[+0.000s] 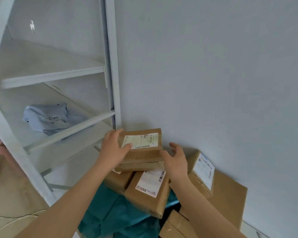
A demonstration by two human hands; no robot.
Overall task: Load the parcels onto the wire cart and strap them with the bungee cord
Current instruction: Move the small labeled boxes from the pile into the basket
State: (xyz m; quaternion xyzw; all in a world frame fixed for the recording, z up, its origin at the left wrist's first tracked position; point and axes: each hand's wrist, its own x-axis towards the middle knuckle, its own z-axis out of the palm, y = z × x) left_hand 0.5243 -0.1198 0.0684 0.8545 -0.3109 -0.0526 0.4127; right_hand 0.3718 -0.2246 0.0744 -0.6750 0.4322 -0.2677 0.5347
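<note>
A brown cardboard parcel (144,152) with a white label lies on top of a pile of parcels against the wall. My left hand (113,148) grips its left end, thumb on the label. My right hand (175,158) hovers at its right end with fingers spread, holding nothing. Below it lie another labelled parcel (147,189), a smaller box (202,174) to the right and a teal soft package (113,212). No wire cart or bungee cord is in view.
A white metal shelf rack (113,66) stands to the left, with a light blue soft bag (46,117) on a lower shelf. A grey wall (213,74) rises behind the pile. Flat cardboard (230,200) leans at the right. Beige floor lies at the lower left.
</note>
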